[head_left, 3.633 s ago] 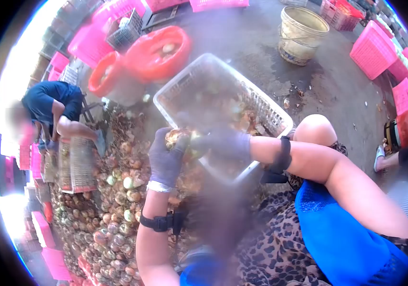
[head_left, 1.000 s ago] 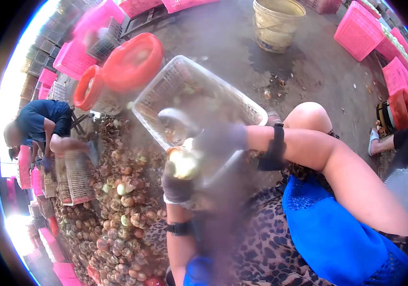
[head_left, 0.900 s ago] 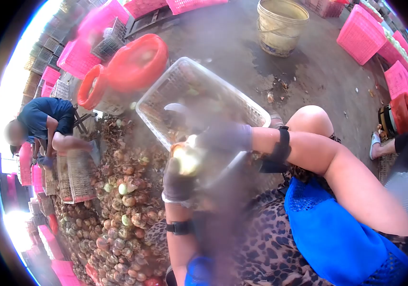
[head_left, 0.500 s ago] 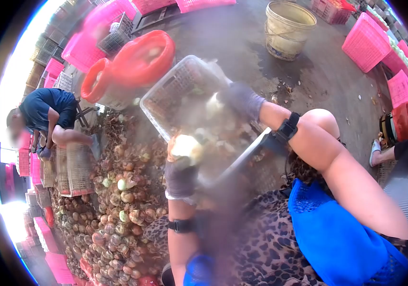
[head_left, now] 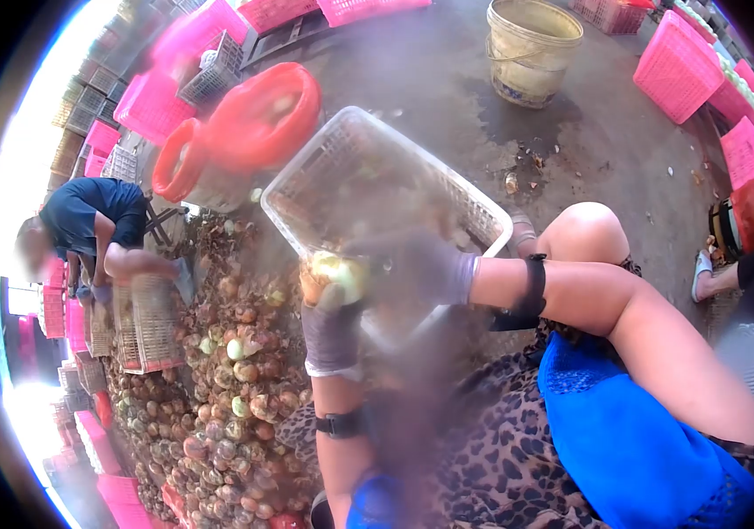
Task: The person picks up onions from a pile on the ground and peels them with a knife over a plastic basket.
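My left hand (head_left: 331, 331), in a greyish glove, is closed round a partly peeled onion (head_left: 333, 275), pale green-white with brown skin at its left side. My right hand (head_left: 425, 269), gloved too, is against the onion's right side; its fingers are blurred, and whatever they hold cannot be made out. Beneath and beyond both hands a white plastic basket (head_left: 474, 201) stands tilted in view, with blurred skins and pale pieces inside. To the left of my left hand lies a large heap of onions (head_left: 218, 432), mostly brown-skinned, a few pale.
A person (head_left: 95, 216) bends over a crate (head_left: 146, 326) at the left. Red tubs (head_left: 262, 119) stand beyond the basket, a dirty white bucket (head_left: 533, 53) at the top. Pink crates (head_left: 679, 69) line the right side, where another person's leg (head_left: 721, 280) shows.
My right hand has come back from over the basket's far side to the onion in my left hand. The pale thing near its fingers is no longer visible. The view has shifted slightly.
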A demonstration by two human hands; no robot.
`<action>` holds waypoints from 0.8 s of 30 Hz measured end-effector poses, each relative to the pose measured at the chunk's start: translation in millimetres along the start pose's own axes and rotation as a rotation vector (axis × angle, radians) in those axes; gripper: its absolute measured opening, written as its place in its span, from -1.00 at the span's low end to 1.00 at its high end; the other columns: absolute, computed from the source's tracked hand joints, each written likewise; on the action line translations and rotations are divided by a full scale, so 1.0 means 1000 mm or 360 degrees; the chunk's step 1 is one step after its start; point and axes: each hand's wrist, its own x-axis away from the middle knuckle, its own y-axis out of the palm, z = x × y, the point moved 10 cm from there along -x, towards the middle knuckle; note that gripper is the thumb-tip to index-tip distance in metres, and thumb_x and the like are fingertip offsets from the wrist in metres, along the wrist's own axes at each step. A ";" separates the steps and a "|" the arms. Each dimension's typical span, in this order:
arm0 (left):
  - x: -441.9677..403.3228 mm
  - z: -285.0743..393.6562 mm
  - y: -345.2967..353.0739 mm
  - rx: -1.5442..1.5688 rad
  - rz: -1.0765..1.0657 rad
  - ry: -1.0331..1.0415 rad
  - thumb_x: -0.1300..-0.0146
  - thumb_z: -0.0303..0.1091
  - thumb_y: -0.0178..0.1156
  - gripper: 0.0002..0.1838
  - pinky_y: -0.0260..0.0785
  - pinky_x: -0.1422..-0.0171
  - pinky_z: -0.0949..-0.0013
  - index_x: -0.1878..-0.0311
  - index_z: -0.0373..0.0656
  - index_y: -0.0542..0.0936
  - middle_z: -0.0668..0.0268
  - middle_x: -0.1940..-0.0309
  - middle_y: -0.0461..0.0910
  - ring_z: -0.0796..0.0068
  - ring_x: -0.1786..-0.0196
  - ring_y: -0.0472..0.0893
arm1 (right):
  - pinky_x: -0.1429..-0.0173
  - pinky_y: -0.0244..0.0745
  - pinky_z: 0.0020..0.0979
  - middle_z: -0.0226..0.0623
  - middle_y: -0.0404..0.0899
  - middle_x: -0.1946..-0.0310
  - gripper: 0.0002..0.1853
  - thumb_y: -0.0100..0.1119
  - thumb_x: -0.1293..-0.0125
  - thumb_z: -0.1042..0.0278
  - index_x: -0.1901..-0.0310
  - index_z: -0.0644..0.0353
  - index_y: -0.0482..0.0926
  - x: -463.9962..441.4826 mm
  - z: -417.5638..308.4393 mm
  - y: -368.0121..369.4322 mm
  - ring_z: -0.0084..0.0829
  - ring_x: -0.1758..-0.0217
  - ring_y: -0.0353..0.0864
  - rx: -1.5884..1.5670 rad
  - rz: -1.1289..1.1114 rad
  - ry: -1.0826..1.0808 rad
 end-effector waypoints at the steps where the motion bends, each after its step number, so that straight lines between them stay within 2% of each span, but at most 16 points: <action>1: 0.000 -0.001 0.003 0.0070 -0.0027 0.0050 -0.17 0.03 0.41 -0.17 0.51 -0.27 0.13 -0.36 -0.30 0.34 0.13 -0.18 0.51 0.20 -0.23 0.54 | -0.02 0.61 -0.24 -0.04 0.73 0.18 -0.39 0.32 -0.18 0.31 -0.32 0.08 0.52 0.003 0.002 0.002 -0.18 0.11 0.76 0.0090 0.0028 0.0002; 4: -0.003 -0.004 0.009 0.0124 -0.0073 0.0068 -0.15 -0.03 0.43 -0.19 0.43 -0.37 0.11 -0.35 -0.26 0.34 0.14 -0.19 0.51 0.18 -0.22 0.54 | 0.05 0.61 -0.13 0.00 0.72 0.26 -0.37 0.22 -0.21 0.32 -0.38 0.05 0.45 0.007 0.014 0.012 -0.06 0.17 0.75 0.0290 0.0073 0.0000; 7: -0.009 -0.004 -0.013 -0.0484 0.0233 0.0290 -0.29 0.12 0.27 -0.29 0.38 -0.41 0.11 -0.35 -0.15 0.39 0.18 -0.19 0.54 0.24 -0.23 0.55 | 0.11 0.59 -0.07 0.01 0.70 0.32 -0.37 0.18 -0.22 0.32 -0.39 0.05 0.43 0.008 0.038 0.033 -0.01 0.19 0.74 0.0115 0.0016 0.0042; 8: -0.010 -0.009 -0.016 -0.0433 0.0228 0.0226 -0.32 0.17 0.22 -0.30 0.43 -0.35 0.13 -0.35 -0.13 0.40 0.19 -0.17 0.55 0.27 -0.21 0.56 | 0.11 0.59 -0.06 0.01 0.70 0.32 -0.38 0.19 -0.22 0.33 -0.37 0.06 0.44 0.006 0.051 0.044 -0.01 0.18 0.74 -0.0077 -0.0016 0.0084; 10: -0.012 -0.015 -0.015 -0.0330 0.0225 0.0098 -0.39 0.26 0.11 -0.31 0.53 -0.22 0.17 -0.35 -0.08 0.43 0.23 -0.15 0.58 0.33 -0.18 0.59 | 0.12 0.58 -0.06 0.00 0.70 0.30 -0.43 0.19 -0.23 0.33 -0.33 0.07 0.47 0.004 0.048 0.044 0.00 0.17 0.73 -0.0161 -0.0053 0.0123; 11: -0.009 -0.019 -0.013 -0.0328 0.0191 0.0026 -0.38 0.26 0.12 -0.31 0.57 -0.16 0.19 -0.35 -0.08 0.42 0.24 -0.14 0.58 0.32 -0.16 0.60 | 0.12 0.58 -0.07 -0.01 0.70 0.29 -0.46 0.19 -0.25 0.34 -0.31 0.08 0.49 0.007 0.046 0.040 0.00 0.17 0.73 -0.0055 -0.0058 0.0121; 14: 0.000 -0.021 0.005 -0.0023 -0.0034 -0.0117 -0.30 0.16 0.28 -0.25 0.63 0.01 0.27 -0.36 -0.16 0.38 0.24 -0.11 0.58 0.31 -0.10 0.63 | 0.13 0.58 -0.09 -0.03 0.70 0.24 -0.54 0.16 -0.32 0.34 -0.27 0.12 0.51 0.007 0.034 0.032 -0.01 0.18 0.73 -0.0002 -0.0073 0.0030; 16: 0.003 -0.008 0.022 -0.0071 -0.0175 -0.0104 -0.24 0.06 0.39 -0.22 0.62 -0.04 0.28 -0.37 -0.22 0.35 0.23 -0.09 0.57 0.30 -0.08 0.63 | 0.06 0.58 -0.19 -0.12 0.68 0.17 -0.56 0.17 -0.35 0.28 -0.24 0.17 0.50 0.009 0.039 0.035 -0.13 0.12 0.72 -0.0048 -0.0134 0.0118; 17: 0.005 -0.002 0.029 0.0020 -0.0100 -0.0075 -0.17 -0.15 0.49 -0.25 0.60 -0.10 0.28 -0.32 -0.27 0.36 0.22 -0.06 0.57 0.33 -0.04 0.64 | -0.01 0.58 -0.27 -0.20 0.67 0.11 -0.54 0.20 -0.34 0.22 -0.23 0.20 0.49 0.012 0.047 0.039 -0.24 0.06 0.70 -0.0066 -0.0192 0.0246; 19: 0.008 0.003 0.025 -0.0352 0.0120 0.0009 -0.16 -0.26 0.49 -0.31 0.58 -0.14 0.29 -0.28 -0.28 0.38 0.22 -0.03 0.58 0.35 -0.02 0.63 | -0.04 0.59 -0.32 -0.25 0.66 0.09 -0.50 0.24 -0.30 0.17 -0.20 0.23 0.48 0.014 0.040 0.034 -0.30 0.04 0.70 0.0205 -0.0244 0.0301; 21: 0.009 0.011 0.016 -0.0823 0.0313 0.0147 -0.12 -0.42 0.50 -0.41 0.56 -0.16 0.32 -0.18 -0.27 0.43 0.25 0.01 0.58 0.41 -0.01 0.61 | 0.04 0.60 -0.26 -0.23 0.68 0.16 -0.51 0.26 -0.25 0.18 -0.17 0.22 0.49 0.014 0.024 0.026 -0.23 0.13 0.73 0.0657 -0.0249 0.0191; 24: 0.015 0.022 0.024 -0.1021 0.0378 0.0292 -0.11 -0.43 0.51 -0.43 0.55 -0.16 0.32 -0.14 -0.27 0.45 0.24 0.02 0.58 0.43 -0.01 0.61 | 0.12 0.60 -0.21 -0.20 0.70 0.23 -0.56 0.25 -0.26 0.20 -0.13 0.18 0.51 0.012 0.024 0.026 -0.18 0.20 0.75 0.0867 -0.0298 0.0220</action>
